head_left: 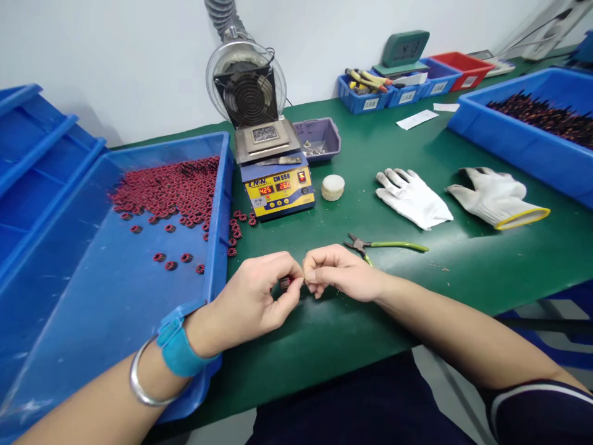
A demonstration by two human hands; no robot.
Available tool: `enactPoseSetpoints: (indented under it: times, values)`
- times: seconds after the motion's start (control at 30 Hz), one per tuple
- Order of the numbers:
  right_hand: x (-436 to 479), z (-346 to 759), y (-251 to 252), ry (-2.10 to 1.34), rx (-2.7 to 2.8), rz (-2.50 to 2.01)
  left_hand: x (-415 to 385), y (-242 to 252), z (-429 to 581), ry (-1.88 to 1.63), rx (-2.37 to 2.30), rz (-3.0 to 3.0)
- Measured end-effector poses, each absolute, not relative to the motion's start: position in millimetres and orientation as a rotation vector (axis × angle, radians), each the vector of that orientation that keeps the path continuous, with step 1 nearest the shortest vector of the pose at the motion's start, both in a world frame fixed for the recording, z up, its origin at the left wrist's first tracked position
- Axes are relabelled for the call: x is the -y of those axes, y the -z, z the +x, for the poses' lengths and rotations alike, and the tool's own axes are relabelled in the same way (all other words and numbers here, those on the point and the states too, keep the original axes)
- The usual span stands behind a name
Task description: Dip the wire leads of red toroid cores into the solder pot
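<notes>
My left hand, with a blue band and a silver bangle on its wrist, is closed around a small red-and-black wound coil; only part of the coil shows between the fingers. Fingertip to fingertip with it, my right hand is closed in a pinch; what it grips is hidden or too small to make out. Just behind the right hand lie green-handled cutting pliers, jaws to the left. Several similar coils lie on the green table beside the blue bin.
Many coils fill the bin's far end. A yellow-and-blue solder pot stands behind my hands under a fume hose. Near it sit a round white container and a purple tray. White gloves and another blue bin lie right.
</notes>
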State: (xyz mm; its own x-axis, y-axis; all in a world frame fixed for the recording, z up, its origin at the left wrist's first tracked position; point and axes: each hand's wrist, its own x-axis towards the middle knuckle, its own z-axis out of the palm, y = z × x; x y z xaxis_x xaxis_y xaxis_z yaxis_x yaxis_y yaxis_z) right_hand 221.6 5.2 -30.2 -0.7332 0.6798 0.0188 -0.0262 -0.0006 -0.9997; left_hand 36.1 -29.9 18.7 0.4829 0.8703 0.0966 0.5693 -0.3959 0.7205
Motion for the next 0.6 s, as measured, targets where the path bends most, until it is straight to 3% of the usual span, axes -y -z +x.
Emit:
enactPoseSetpoints:
  times: [0.07, 0.1, 0.23, 0.33, 0.6]
  values:
    - [-5, 223, 30, -1.865, 1.723, -0.675, 31, -21, 38, -0.609, -1.215, 2.016]
    - [-5, 223, 30, -1.729, 1.769, -0.685, 30, -22, 39, -0.597, -1.238, 1.919]
    - [-5, 227, 33, -0.754, 1.974, -0.586, 24, -24, 40, -0.587, -1.258, 1.535]
    - [-5, 227, 36, -0.347, 2.062, -0.484, 20, -23, 40, -0.596, -1.239, 1.412]
    - [-2, 225, 33, -0.105, 2.202, -0.492, 23, -23, 41, -0.616, -1.207, 1.369]
